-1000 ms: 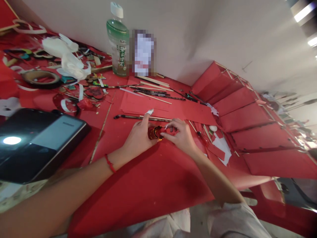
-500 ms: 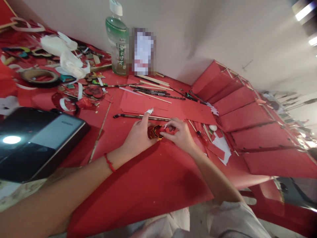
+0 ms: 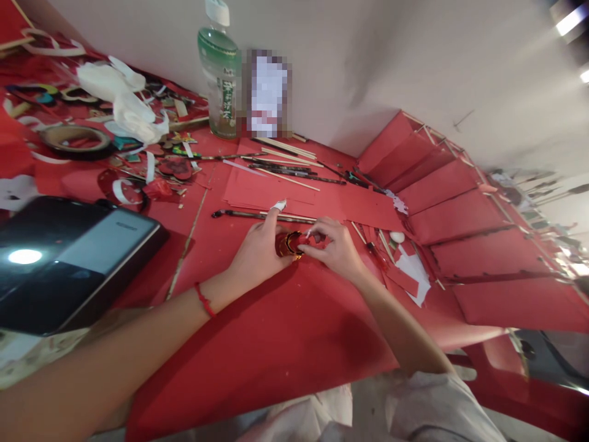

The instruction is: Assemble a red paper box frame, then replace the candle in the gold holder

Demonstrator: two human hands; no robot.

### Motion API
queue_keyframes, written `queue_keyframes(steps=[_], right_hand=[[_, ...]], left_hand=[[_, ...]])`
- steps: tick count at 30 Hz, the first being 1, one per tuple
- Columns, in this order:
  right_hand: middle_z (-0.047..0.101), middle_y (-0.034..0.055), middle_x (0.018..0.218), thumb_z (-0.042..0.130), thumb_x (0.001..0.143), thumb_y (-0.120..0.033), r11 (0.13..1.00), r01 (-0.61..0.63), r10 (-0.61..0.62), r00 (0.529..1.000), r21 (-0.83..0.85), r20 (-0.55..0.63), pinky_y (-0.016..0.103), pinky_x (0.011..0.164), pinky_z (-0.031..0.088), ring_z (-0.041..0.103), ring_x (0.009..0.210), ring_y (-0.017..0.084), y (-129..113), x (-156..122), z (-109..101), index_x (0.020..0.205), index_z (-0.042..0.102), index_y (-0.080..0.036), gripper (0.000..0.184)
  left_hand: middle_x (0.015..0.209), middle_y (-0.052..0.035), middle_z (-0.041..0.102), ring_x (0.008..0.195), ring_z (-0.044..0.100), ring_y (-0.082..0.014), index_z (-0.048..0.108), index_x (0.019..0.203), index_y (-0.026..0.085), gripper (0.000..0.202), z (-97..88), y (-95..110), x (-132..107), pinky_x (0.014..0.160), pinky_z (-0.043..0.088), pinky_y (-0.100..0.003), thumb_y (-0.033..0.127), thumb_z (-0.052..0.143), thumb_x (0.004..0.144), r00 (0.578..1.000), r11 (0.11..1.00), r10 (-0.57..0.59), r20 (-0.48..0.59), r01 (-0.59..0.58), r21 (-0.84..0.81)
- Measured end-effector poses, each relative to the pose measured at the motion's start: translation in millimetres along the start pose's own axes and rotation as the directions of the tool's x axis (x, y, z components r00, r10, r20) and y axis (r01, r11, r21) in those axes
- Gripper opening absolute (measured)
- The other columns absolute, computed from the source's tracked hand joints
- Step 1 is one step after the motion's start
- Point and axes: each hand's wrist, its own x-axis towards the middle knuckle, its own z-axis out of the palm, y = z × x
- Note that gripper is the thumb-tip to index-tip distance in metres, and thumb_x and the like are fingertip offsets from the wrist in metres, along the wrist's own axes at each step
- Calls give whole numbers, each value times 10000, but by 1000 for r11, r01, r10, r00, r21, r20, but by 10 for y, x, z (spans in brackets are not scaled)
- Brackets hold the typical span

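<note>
A small dark red, round piece with a gold-patterned rim is held between my two hands, above the red table surface. My left hand is wrapped round its left side, thumb stretched up with a white covering on the tip. From the right, my right hand pinches a small red piece at the rim; its exact kind is hard to make out. Something white shows at the right index fingertip. Just beyond the hands lie a dark thin stick and flat red paper sheets.
A black boxy device stands at left. Behind it are a tape roll, crumpled white tissue and scraps. A green-labelled bottle and a blurred phone-like screen stand by the wall. Red folded panels rise at right.
Both hands keep nearly the same grip and place. The whole view has shifted very slightly; nothing has been let go or picked up.
</note>
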Motion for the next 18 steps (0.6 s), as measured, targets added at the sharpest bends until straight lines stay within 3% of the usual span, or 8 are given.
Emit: queue_keyframes(steps=[18], right_hand=[[577, -22, 732, 797, 804, -213, 998, 61, -61, 998, -21, 8, 294, 693, 381, 521, 703, 141, 15, 8, 8, 749, 594, -209, 211]], left_hand=[[1060, -90, 759, 1011, 719, -304, 246, 1516, 184, 1045, -17, 35, 8, 863, 533, -409, 207, 846, 660, 999, 999, -25, 20, 25, -22]])
